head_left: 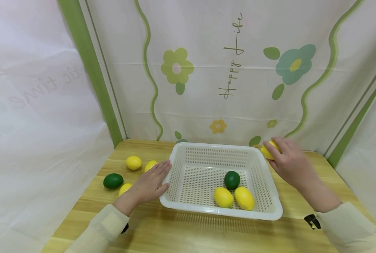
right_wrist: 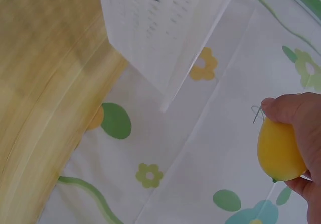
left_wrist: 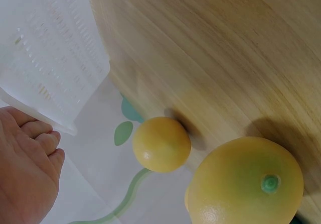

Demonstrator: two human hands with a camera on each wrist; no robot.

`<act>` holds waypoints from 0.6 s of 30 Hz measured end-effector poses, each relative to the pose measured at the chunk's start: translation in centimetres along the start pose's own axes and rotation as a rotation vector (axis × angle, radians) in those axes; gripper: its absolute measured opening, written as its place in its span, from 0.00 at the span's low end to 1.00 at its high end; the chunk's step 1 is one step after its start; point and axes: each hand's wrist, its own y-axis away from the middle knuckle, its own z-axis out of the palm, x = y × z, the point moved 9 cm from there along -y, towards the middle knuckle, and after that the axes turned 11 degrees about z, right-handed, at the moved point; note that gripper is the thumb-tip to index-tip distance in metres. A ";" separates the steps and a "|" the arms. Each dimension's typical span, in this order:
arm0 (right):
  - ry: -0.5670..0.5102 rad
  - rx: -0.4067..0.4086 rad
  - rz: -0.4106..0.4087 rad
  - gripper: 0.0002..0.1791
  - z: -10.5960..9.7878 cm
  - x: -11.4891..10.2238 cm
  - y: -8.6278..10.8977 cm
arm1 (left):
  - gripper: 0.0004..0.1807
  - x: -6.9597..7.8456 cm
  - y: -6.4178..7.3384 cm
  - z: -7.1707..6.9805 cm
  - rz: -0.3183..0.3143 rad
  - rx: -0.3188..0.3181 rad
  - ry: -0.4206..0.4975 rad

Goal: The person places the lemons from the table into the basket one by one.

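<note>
In the head view a white perforated plastic basket (head_left: 225,210) stands on the wooden table. My left hand (head_left: 150,181) rests at its left rim with the fingers extended. Over the basket's far right corner, my right hand (head_left: 290,160) grips a yellow lemon (head_left: 266,151) between thumb and fingers; the right wrist view shows this lemon (right_wrist: 280,151) with its tip pointing down. Inside the basket, toward the right, lie two yellow lemons (head_left: 223,197) and a dark green lemon-shaped fruit (head_left: 232,180).
Left of the basket are several yellow lemons (head_left: 133,162), some partly hidden by my left hand, and another dark green fruit (head_left: 113,181). A printed curtain (head_left: 200,105) hangs behind the wooden table (head_left: 206,235) and along its sides.
</note>
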 end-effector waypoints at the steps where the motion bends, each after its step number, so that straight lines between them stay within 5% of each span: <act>1: -0.005 -0.002 -0.006 0.22 0.1 -0.3 -0.1 | 0.36 0.0 0.0 0.0 0.000 0.000 0.001; 15: -0.040 -0.040 -0.082 0.21 1.4 -3.0 -0.7 | 0.36 0.1 0.0 0.0 0.005 0.005 -0.003; 18: -0.053 -0.062 -0.087 0.32 1.8 -3.2 -0.6 | 0.36 0.0 0.0 0.0 0.004 0.009 -0.005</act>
